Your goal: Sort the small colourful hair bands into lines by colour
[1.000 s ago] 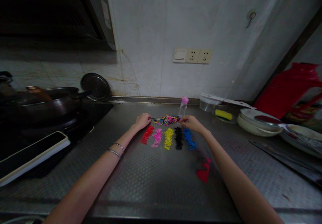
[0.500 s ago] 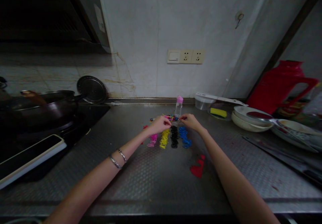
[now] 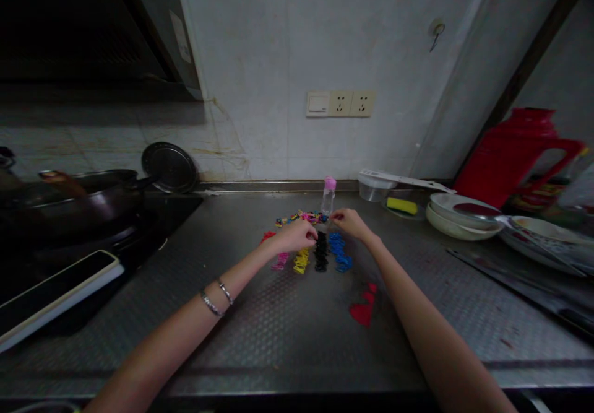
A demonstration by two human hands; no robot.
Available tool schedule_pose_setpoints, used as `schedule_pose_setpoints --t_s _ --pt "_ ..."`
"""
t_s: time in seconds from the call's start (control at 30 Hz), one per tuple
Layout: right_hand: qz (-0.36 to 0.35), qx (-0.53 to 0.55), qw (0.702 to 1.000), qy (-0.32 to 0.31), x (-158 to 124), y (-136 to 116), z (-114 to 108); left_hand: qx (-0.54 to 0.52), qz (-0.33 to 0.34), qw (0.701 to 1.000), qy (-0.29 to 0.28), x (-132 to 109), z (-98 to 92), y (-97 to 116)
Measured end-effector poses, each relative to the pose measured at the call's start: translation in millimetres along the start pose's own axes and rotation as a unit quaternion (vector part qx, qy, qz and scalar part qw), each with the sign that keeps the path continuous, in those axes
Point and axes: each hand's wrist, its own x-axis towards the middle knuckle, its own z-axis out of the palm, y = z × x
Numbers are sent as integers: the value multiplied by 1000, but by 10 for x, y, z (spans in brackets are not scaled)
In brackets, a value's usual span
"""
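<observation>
My left hand (image 3: 297, 235) hovers over the near end of a mixed-colour pile of small rubber bands (image 3: 292, 217), its thumb and fingers pinched at the top of the black row of bands (image 3: 321, 253). Partly under that hand are a yellow row (image 3: 301, 262), a pink row (image 3: 280, 262) and some red bands (image 3: 268, 236). My right hand (image 3: 350, 223) is pinched beside the clear bottle with a pink cap (image 3: 328, 195), above the blue row (image 3: 340, 254). Whatever either pinch holds is too small to make out.
A torn red piece (image 3: 363, 306) lies on the metal counter (image 3: 260, 345) near my right forearm. On the right are stacked bowls (image 3: 457, 227), a knife (image 3: 515, 283), a yellow sponge (image 3: 401, 205) and a red thermos (image 3: 520, 153). Leftward stand a wok (image 3: 93, 205) and a phone-like slab (image 3: 55, 295).
My left hand has shifted slightly down and right, closer to the black row. The right hand stays pinched near the bottle. The view has moved a little.
</observation>
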Motion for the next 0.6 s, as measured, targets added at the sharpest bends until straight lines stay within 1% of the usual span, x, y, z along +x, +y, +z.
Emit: schedule_pose_setpoints --t_s 0.07,0.13,0.2,0.3,0.4,0.5,0.6 --pt "26 -15 1000 7 -11 10 -5 -26 -15 999 27 -2 -107 -99" --pt "51 -36 998 16 -27 15 -7 -53 -43 996 59 -21 -204 -268" --pt "71 -57 996 19 -44 10 -5 -72 -102 988 88 -61 -264 -501" --pt "87 -78 993 12 -67 -9 7 -91 -173 971 135 -147 -275 -897" --pt "75 -95 993 0 -72 -27 19 -133 -208 954 169 -231 -230 -1222" --pt "63 -109 992 -8 -53 -48 32 -179 -238 933 201 -284 -185 -1387" --pt "62 -125 990 -30 -13 -93 49 -206 -262 919 209 -313 -162 -1418"
